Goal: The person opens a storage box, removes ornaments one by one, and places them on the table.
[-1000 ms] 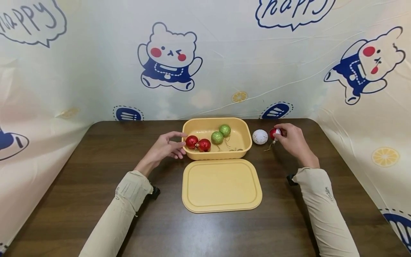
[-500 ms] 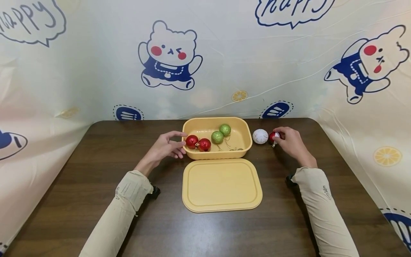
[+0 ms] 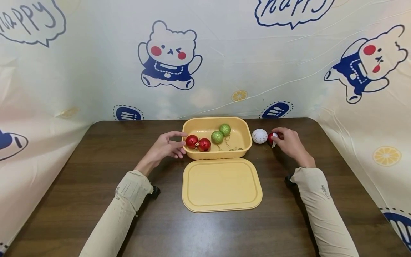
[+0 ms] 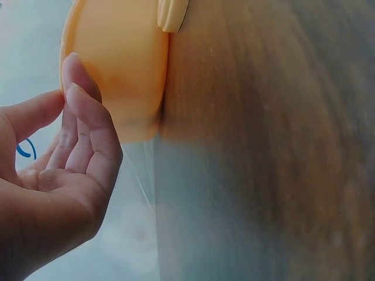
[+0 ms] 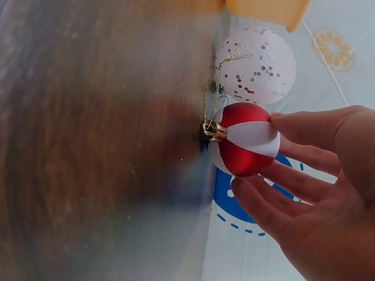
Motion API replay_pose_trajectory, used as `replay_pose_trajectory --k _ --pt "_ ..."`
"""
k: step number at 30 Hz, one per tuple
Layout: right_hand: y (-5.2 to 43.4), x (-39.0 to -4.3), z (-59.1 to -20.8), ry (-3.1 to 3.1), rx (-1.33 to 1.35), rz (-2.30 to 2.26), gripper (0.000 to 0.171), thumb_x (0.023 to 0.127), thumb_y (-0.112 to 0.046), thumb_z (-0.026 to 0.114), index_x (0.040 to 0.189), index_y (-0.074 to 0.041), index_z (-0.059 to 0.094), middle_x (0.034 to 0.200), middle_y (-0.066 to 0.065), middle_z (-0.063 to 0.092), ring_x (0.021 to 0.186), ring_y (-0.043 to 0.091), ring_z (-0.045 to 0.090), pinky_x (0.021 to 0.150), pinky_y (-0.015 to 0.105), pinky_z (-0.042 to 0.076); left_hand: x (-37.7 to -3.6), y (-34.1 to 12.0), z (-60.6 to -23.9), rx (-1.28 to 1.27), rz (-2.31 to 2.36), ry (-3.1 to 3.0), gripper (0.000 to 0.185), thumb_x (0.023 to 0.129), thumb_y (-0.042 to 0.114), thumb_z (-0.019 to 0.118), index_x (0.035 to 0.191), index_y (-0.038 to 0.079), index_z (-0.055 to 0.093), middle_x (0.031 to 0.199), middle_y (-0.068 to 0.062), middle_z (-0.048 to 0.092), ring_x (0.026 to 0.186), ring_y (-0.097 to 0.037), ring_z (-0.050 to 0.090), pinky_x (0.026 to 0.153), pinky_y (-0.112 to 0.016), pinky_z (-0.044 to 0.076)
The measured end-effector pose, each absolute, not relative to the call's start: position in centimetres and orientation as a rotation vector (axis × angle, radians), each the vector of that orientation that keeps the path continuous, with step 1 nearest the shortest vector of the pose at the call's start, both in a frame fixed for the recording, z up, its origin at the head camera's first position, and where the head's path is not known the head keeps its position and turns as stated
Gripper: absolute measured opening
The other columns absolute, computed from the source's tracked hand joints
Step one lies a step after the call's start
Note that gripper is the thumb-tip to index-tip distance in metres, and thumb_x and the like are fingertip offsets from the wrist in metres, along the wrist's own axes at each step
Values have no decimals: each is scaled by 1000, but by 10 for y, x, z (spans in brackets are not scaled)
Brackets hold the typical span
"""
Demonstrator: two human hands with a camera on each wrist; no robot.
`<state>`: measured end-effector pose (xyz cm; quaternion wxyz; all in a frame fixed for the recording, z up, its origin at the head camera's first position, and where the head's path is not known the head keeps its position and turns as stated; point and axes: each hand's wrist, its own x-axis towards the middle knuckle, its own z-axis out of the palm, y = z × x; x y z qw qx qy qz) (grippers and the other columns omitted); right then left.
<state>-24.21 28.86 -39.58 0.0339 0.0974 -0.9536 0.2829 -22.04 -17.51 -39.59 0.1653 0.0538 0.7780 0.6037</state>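
While the left hand (image 3: 165,147) is resting open against the yellow box (image 3: 245,141), the right hand (image 3: 289,142) is half-covering, at centre right, a gripped red-and-white bauble (image 5: 246,140).

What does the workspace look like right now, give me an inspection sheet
Surface: dark wooden table.
Job's things: yellow tub holding two red balls and two green balls; its lid lies flat in front; red and white ball and white speckled ball sit right of the tub.
Clutter: nothing seen.
Hands: left hand with relaxed fingers at the tub's left end; right hand holds the red and white ball.
Cables: nothing seen.
Surroundings: cartoon-printed cloth on three sides.
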Motion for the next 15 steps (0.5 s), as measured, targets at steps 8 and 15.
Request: replay_pose_trajectory --k 8,15 --pt "291 -240 -392 -2894 302 916 32 101 -14 58 127 5 60 124 28 61 110 41 58 98 58 47 -220 -175 -396 143 1707 2231 44 98 22 66 139 12 52 87 -17 72 69 -26 69 73 -42 60" --pt "286 -237 -383 -2820 347 904 32 102 -15 57 126 6 61 123 27 62 108 41 61 94 57 50 -221 -174 -397 139 1707 2231 44 98 20 65 139 11 52 87 -17 72 69 -25 69 73 -41 60"
